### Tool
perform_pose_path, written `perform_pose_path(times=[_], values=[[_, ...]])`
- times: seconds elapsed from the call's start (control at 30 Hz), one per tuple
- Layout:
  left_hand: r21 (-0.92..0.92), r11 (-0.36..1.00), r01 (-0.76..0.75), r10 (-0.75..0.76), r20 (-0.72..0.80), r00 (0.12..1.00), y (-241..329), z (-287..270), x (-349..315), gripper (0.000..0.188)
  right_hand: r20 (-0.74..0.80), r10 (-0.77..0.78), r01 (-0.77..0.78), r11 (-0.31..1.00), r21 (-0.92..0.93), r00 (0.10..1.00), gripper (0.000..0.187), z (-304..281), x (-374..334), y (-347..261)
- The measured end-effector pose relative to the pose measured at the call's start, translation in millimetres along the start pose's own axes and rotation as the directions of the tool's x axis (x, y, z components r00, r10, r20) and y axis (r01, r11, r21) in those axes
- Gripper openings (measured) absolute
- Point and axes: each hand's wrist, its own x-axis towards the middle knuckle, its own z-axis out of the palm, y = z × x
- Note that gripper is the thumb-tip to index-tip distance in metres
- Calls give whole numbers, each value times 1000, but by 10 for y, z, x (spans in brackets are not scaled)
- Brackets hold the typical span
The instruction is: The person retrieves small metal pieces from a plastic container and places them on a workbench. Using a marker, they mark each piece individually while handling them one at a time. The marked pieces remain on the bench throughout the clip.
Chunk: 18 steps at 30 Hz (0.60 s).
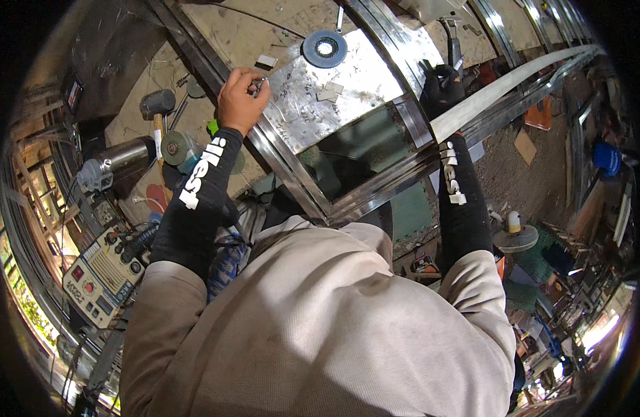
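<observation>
My left hand (243, 101), bare, is closed with a small shiny metal piece (256, 86) at its fingertips. It rests over the left rail (285, 156) of a shiny metal frame. My right hand (442, 92), in a black glove, has its fingers curled beside the curved-looking right rail (396, 42); what they hold, if anything, is hidden. A long flat metal strip (518, 85) crosses over my right wrist. Between my hands lies a scuffed metal plate (302, 111) with a grinding disc (325, 48) and small flat metal pieces (328, 92) on it.
Left of the frame are a mallet (157, 104), an angle grinder (177, 147) and a clear-ended metal cylinder (118, 163). A welding machine (97, 278) stands at the lower left. An adjustable wrench (452, 43) lies past my right hand. A blue container (607, 159) is at the right.
</observation>
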Motion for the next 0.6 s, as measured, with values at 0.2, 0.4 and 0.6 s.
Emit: perform_pose_path(times=[0.2,0.4,0.6], values=[[71,997,18,-17,-15,1000,29,24,-44,18,30,65,-69,988,138,997,28,14,70,75],[111,985,133,-119,-128,985,255,164,-371,16,144,191,-230,909,347,971,29,54,108,122],[183,957,226,-194,-174,965,427,299,-615,17,337,252,-392,794,465,907,31,40,225,178]])
